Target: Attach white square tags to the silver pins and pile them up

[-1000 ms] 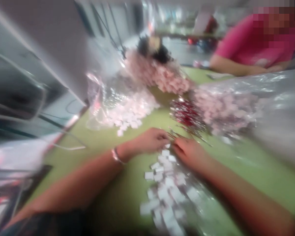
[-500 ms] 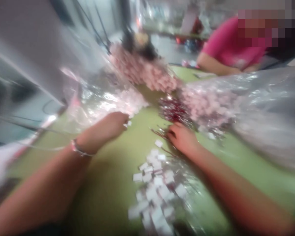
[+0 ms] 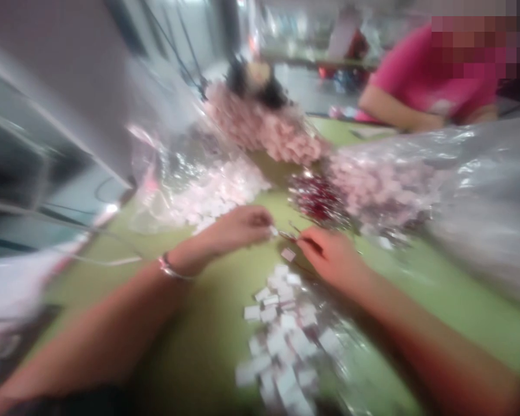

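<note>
Fingers pinched, my left hand (image 3: 247, 226) holds a small white piece (image 3: 273, 231) over the green table (image 3: 199, 323). Close by on the right, my right hand (image 3: 329, 251) is closed on thin dark wire stems (image 3: 289, 236), their ends pointing toward the left hand. One small white tag-like block (image 3: 288, 254) lies or hangs just below the stems; which, I cannot tell. Below both hands spreads a pile of white blocks (image 3: 281, 341) on clear plastic. A bundle of red and silver wire stems (image 3: 316, 197) rests beyond my right hand. Motion blur hides finer detail.
A clear bag spilling pale pink pieces (image 3: 225, 185) lies at the left back. Pink foam-like bunches (image 3: 268, 130) stand behind it. On the right is a large plastic bag of pink pieces (image 3: 381, 185). A person in a pink shirt (image 3: 446, 81) sits across.
My left hand went out left to the pale pieces by the bag, then came back toward the right hand with a small white piece. The right hand keeps the stems.
</note>
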The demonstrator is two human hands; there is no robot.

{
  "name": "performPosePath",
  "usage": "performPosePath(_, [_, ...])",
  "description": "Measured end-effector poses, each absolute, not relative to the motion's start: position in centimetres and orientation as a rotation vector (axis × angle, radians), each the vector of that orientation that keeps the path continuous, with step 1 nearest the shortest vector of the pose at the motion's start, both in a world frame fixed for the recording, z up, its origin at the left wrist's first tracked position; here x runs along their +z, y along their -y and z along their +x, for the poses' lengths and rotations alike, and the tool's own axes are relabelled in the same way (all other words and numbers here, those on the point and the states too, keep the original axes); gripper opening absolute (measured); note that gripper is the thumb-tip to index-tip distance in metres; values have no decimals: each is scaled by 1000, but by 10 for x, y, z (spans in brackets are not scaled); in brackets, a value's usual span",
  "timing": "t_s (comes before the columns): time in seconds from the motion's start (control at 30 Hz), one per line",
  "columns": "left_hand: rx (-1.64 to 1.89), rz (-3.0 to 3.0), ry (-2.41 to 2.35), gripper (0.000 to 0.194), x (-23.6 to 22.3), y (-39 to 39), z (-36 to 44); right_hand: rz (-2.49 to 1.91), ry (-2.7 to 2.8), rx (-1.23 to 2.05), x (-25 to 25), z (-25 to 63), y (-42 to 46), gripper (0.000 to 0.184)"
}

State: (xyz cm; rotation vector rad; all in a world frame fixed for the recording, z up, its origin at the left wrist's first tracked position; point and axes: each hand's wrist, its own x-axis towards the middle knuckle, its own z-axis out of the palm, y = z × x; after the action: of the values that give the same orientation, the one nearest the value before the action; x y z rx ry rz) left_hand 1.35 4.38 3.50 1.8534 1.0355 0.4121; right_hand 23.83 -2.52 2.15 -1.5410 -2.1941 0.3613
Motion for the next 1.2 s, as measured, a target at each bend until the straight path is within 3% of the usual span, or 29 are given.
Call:
performPosePath(0.37, [406,1571,-972,37,15,-37,18,-1442,2269,182,16,243,26,21])
performPosePath(0.63, [377,1576,-983,32,9,-35,23,-1422,2495,-204,14,235,31,26])
performPosePath(0.83, [388,1623,-977,28,0,-25,36,-1507,2502,-67,7,229,34,23])
performPosePath(1.0, [344,1889,-979,20,22,-29,32,-1613,2467,171,10,229,34,23])
performPosePath(1.2, [471,2268,-1582,33,34,-61,-5,-1706,2436,343,9,229,34,19])
